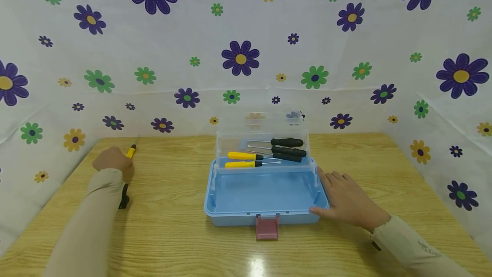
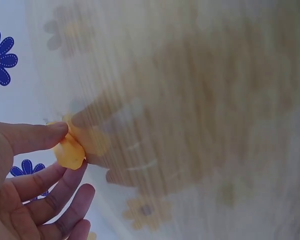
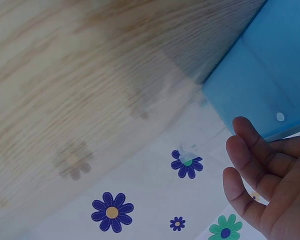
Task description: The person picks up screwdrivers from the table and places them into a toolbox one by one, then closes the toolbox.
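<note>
At the table's far left, my left hand (image 1: 112, 159) pinches the yellow handle of a screwdriver (image 1: 131, 151). Its thin shaft points toward the back wall. In the left wrist view, thumb and fingers meet on the yellow handle end (image 2: 70, 152). A blue toolbox (image 1: 265, 219) stands with its lid raised at the table's middle. My right hand (image 1: 347, 200) rests against the box's right side, thumb at the front corner and fingers along the outer wall. The right wrist view shows loosely bent fingers beside the blue wall (image 3: 270, 75).
A clear tray (image 1: 234, 168) at the box's back holds two yellow-handled screwdrivers (image 1: 242, 164) and three black-handled ones (image 1: 288, 151). A pink latch (image 1: 267, 228) hangs at the box front. Flowered cloth (image 1: 200, 33) closes off the back and sides of the wooden table (image 1: 173, 191).
</note>
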The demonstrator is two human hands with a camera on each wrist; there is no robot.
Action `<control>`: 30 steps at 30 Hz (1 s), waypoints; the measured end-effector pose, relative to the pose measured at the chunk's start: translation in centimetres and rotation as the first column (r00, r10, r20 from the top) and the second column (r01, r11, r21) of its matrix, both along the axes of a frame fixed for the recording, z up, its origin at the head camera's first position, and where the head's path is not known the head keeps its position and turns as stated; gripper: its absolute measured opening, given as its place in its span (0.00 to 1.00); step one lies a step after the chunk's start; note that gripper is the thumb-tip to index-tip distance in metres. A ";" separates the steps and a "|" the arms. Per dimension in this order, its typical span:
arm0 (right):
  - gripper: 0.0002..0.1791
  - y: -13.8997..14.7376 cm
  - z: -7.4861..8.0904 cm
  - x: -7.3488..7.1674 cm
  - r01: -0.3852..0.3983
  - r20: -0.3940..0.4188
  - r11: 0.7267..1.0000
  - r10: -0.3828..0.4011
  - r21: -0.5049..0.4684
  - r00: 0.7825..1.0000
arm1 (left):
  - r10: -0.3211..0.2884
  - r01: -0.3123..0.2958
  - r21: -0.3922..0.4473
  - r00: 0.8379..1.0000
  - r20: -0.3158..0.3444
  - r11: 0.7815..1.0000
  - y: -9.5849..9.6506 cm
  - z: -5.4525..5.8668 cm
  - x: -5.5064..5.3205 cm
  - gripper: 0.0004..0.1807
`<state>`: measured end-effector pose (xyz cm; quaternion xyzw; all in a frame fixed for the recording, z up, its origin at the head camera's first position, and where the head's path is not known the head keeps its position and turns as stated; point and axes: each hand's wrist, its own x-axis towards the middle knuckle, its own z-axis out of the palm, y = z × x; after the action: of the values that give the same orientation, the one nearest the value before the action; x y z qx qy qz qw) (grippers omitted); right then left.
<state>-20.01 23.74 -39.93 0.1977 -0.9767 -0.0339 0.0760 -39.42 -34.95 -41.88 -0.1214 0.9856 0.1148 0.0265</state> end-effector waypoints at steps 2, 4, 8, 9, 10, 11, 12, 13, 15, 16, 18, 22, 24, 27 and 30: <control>0.58 0.0 0.0 0.0 0.003 0.004 1.000 -0.003 0.002 1.000 | -0.002 0.002 0.005 1.000 -0.005 1.000 -0.4 -0.2 -0.1 0.14; 0.57 0.0 0.1 0.0 0.008 0.009 1.000 -0.008 0.001 1.000 | -0.006 0.006 0.017 1.000 -0.006 1.000 -0.7 -0.3 -0.1 0.14; 0.57 -0.1 0.2 0.0 0.012 0.014 1.000 -0.012 0.000 1.000 | -0.023 0.024 0.049 1.000 -0.010 0.999 -1.5 -0.4 0.1 0.15; 0.57 -0.1 0.3 0.0 0.012 0.015 1.000 -0.012 -0.002 1.000 | -0.029 0.030 0.054 1.000 -0.009 0.998 -1.7 -0.5 0.1 0.16; 0.57 -0.1 0.3 0.0 0.012 0.016 1.000 -0.012 -0.002 1.000 | -0.032 0.033 0.057 0.999 -0.009 0.998 -2.0 -0.6 0.1 0.16; 0.57 -0.1 0.3 0.0 0.011 0.016 1.000 -0.011 -0.002 1.000 | -0.036 0.037 0.063 0.999 -0.008 0.997 -2.2 -0.6 0.1 0.17; 0.57 -0.1 0.3 0.0 0.011 0.016 1.000 -0.011 -0.002 1.000 | -0.039 0.040 0.067 0.999 -0.006 0.997 -2.4 -0.7 0.1 0.18; 0.57 -0.1 0.3 0.0 0.010 0.014 1.000 -0.010 -0.002 1.000 | -0.042 0.043 0.074 0.999 -0.007 0.996 -2.6 -0.7 0.0 0.19; 0.57 -0.1 0.3 0.0 0.006 0.010 1.000 -0.006 -0.002 1.000 | -0.049 0.050 0.092 0.999 -0.006 0.994 -3.0 -0.7 0.0 0.20; 0.57 -0.1 0.3 0.0 0.004 0.007 1.000 -0.004 -0.001 1.000 | -0.054 0.055 0.100 0.999 -0.007 0.993 -3.1 -0.7 0.0 0.21; 0.57 0.0 0.3 0.0 -0.001 0.002 1.000 0.001 0.000 1.000 | -0.071 0.071 0.111 0.997 -0.010 0.991 -3.5 -0.7 0.0 0.23; 0.57 0.0 0.3 0.0 -0.006 0.001 1.000 0.006 0.002 1.000 | -0.110 0.112 0.114 0.994 -0.022 0.987 -3.9 -0.8 0.1 0.28; 0.57 0.0 0.3 0.0 -0.007 -0.001 1.000 0.007 0.003 1.000 | -0.127 0.130 0.117 0.991 -0.031 0.985 -3.9 -0.8 0.2 0.29; 0.57 0.0 0.3 0.0 -0.007 -0.002 1.000 0.007 0.004 1.000 | -0.147 0.150 0.116 0.988 -0.038 0.982 -3.9 -0.8 0.3 0.30; 0.57 0.0 0.3 0.0 -0.005 0.000 1.000 0.005 0.003 1.000 | -0.163 0.167 0.113 0.986 -0.045 0.979 -3.8 -0.7 0.4 0.29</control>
<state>-20.02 23.73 -39.64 0.2000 -0.9762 -0.0353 0.0759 -38.98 -38.76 -42.56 -0.0354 0.9842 0.1714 0.0254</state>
